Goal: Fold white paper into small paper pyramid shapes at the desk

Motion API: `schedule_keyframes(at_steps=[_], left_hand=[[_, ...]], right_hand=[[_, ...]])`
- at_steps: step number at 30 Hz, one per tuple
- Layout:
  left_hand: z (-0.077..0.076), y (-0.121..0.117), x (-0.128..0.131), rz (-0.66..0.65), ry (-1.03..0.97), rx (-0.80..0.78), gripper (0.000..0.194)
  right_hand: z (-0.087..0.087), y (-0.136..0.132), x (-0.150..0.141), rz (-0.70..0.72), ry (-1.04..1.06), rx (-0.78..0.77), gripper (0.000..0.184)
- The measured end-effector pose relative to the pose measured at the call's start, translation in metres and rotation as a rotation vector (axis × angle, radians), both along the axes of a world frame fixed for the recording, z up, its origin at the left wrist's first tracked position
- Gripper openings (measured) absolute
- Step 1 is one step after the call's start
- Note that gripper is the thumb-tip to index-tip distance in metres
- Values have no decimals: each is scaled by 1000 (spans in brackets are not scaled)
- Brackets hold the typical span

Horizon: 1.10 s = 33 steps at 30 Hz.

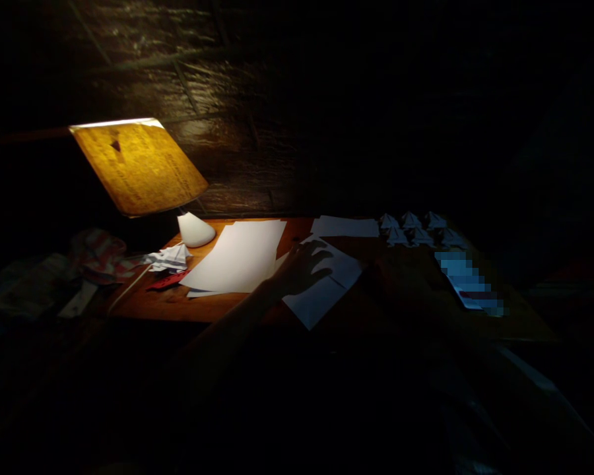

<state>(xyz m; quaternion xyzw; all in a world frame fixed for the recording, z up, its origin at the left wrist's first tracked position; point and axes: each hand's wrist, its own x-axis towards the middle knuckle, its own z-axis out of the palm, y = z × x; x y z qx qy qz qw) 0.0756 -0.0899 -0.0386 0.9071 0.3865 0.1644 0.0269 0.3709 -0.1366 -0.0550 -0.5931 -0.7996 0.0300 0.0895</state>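
Observation:
My left hand [304, 267] rests over a sheet of paper [319, 303] on the table, its fingers spread apart and bent a little. The sheet lies at an angle, one corner pointing toward me, with a dark line like a crease or shadow near its right side. To the right of this paper, my right hand [389, 284] is sunk in deep shadow. Its fingers cannot be made out, nor whether it touches the sheet's edge.
A lit lamp [143, 168] stands at the left. Beside it lie a paper stack [240, 254], folded paper [171, 258] and a red item [168, 280]. More sheets [346, 227] and several small folded paper shapes [410, 221] sit behind; a phone-like lit object [468, 280] lies right.

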Motion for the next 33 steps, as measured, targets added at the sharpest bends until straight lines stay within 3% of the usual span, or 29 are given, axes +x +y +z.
schedule_keyframes(at_steps=[4, 8, 15, 21, 27, 31, 33], left_hand=[[-19, -26, -17, -17, 112, -52, 59], [-28, -31, -20, -14, 112, -58, 63], [-21, -31, -16, -6, 102, -87, 60], [-25, -30, -18, 4, 112, -85, 61], [-24, -30, -19, 4, 101, -82, 59], [-17, -23, -7, 88, 75, -86, 51], [-16, -16, 3, 188, 42, -20, 64]], right_hand=[[6, -2, -4, -1, 19, 20, 24], [7, 2, -11, 3, 3, -5, 23], [4, 11, -23, 21, -13, -18, 22], [0, 14, -9, -125, -106, 89, 36], [-4, 14, 0, -112, -93, 87, 33], [-9, 15, 1, -110, -28, 125, 35], [-12, 16, 2, -128, 10, 128, 35]])
